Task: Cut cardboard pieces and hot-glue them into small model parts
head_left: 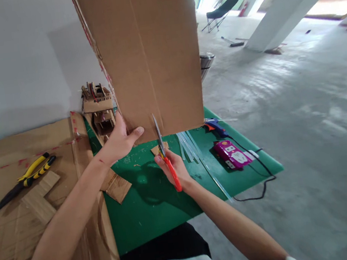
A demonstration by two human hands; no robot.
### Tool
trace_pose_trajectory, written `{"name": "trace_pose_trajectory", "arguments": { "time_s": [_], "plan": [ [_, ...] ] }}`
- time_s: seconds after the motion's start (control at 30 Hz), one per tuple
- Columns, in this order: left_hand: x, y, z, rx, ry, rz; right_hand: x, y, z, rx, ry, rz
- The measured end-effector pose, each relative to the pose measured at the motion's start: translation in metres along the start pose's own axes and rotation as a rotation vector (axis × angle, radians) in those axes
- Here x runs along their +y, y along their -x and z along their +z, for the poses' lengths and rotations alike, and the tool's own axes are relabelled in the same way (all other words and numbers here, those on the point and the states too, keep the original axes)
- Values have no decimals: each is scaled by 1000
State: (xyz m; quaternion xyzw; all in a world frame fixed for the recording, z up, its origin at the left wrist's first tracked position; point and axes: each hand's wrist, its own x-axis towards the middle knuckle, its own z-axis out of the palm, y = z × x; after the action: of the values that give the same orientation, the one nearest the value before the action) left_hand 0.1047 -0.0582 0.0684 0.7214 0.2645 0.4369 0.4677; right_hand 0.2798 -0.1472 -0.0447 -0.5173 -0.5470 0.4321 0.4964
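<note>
A large sheet of brown cardboard [154,56] stands upright above the green table [141,223]. My left hand [123,138] grips its lower left corner, with the thumb on the near face and the other fingers hidden behind. Red-handled scissors [169,164] are in my right hand [175,166], held around the handles. Their blades point up and lie at the sheet's bottom edge, left of its middle; whether they have cut into it, I cannot tell.
Long-nosed pliers [23,181] and cardboard strips [38,197] lie on flat cardboard at the left. A cardboard model [97,101] stands behind my left hand. Clear glue sticks [190,147], a blue glue gun [216,127] and a purple power socket [234,155] with a black cord are at the right.
</note>
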Motion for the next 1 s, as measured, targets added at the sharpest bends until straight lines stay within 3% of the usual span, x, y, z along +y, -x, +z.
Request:
{"name": "trace_pose_trajectory", "arguments": {
  "time_s": [0.37,0.57,1.0],
  "plan": [
    [8,1,1,-10,-30,-11,-6,0,-6,-72,90,-110],
    [10,2,0,-34,-57,10,-1,0,-8,-126,63,-91],
    [10,3,3,-21,-63,-11,5,3,-4,-33,119,-93]
  ]
}}
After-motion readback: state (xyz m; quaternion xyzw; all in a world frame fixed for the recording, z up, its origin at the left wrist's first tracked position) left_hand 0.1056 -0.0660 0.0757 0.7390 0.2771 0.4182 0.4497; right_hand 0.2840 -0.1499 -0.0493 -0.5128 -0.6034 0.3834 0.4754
